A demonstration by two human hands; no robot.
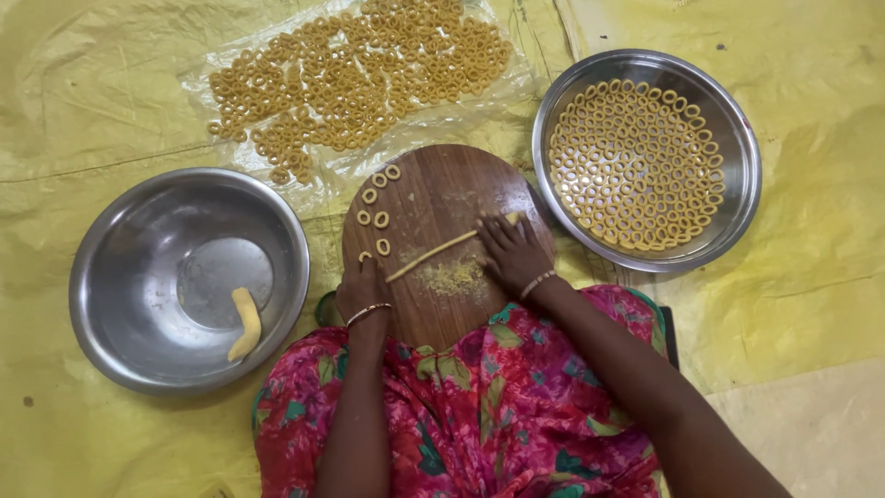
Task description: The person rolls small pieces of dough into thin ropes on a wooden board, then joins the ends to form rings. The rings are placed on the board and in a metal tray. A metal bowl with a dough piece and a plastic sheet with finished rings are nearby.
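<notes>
While both hands work on the round wooden board [442,198], the right hand [510,255] lies flat with fingers spread over the upper end of a thin dough rope [442,249], and the left hand [362,288] rests curled at its lower end. Small dough rings [378,207] sit on the board's left side. Right of the board is a steel plate [737,120] full of rings, left of it a steel bowl [111,267] with a dough lump [246,321], and above it more rings on a plastic sheet [461,124].
</notes>
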